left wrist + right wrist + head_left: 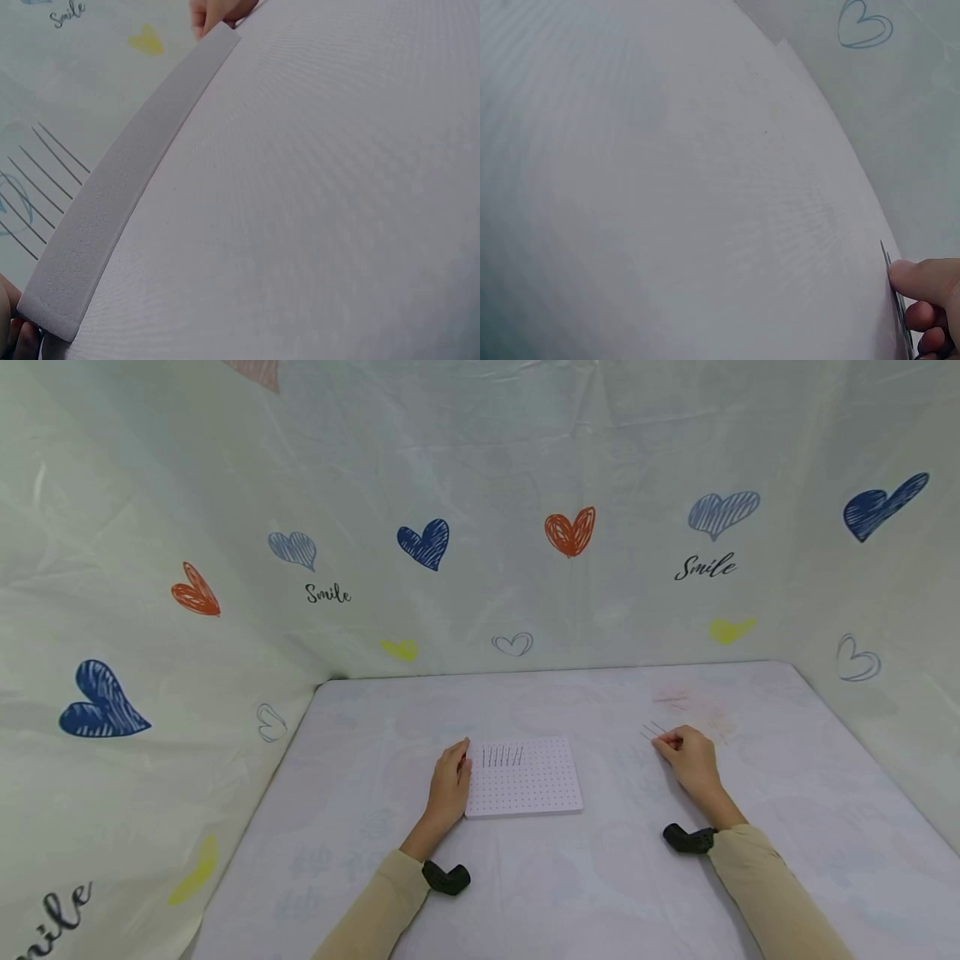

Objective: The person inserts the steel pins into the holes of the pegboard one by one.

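- Fingers (922, 289) of the right hand (692, 758) are curled round a thin pin (894, 289), pinched at the table (375, 735), right of the board (525, 781).
- Loose pins (651, 729) are seen lying just beyond that hand.
- The board's left edge is held by the left hand (450, 785), fingers curled against it.
- Six pins (502, 757) are stood upright in the board's far row.
- A pin so thin could be dropped or bent if pinched off-centre.
- The board could be shifted if the left hand's hold is eased.
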Motion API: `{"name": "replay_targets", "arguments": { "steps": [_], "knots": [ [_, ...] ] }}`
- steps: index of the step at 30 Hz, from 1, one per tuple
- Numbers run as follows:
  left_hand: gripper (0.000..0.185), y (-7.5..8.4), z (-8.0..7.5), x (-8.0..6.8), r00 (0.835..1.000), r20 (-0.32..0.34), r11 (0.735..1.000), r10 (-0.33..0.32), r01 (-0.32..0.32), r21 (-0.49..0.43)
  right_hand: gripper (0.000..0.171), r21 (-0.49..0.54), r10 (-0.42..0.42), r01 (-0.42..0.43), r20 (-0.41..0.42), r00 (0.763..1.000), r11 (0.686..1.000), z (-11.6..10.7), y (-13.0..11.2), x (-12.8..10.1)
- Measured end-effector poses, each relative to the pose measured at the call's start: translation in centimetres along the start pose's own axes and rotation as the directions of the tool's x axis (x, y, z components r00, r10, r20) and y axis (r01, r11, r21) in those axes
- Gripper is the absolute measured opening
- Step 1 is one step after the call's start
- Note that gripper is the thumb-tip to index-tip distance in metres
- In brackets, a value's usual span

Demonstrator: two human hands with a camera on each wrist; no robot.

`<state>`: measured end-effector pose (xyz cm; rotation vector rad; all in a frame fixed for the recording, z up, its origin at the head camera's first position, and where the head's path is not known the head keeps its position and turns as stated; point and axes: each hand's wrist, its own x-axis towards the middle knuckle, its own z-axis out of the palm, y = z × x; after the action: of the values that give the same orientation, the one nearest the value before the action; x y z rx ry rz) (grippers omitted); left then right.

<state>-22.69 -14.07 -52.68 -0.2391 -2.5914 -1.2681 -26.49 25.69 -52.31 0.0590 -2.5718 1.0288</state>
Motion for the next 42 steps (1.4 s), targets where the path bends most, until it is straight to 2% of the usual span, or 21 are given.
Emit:
{"name": "replay_targets", "arguments": {
  "steps": [10, 23, 42],
  "knots": [
    [0.041, -0.07, -0.01, 0.11, 1.000, 0.001, 1.000, -0.002, 0.002, -0.007, 0.013, 0.015, -0.006, 0.006, -0.022, 1.000, 1.000, 0.15, 0.33, -0.03],
    [0.042, -0.18, -0.02, -0.02, 1.000, -0.002, 1.000, -0.015, 0.015, -0.005, 0.012, 0.024, -0.010, 0.008, 0.085, 0.996, 1.000, 0.34, -0.14, 0.41],
    [0.042, -0.09, -0.01, 0.06, 1.000, 0.007, 1.000, -0.019, 0.019, -0.010, 0.014, 0.029, -0.062, 0.059, 0.132, 0.989, 0.998, -0.34, -0.58, 0.29]
  ]
}}
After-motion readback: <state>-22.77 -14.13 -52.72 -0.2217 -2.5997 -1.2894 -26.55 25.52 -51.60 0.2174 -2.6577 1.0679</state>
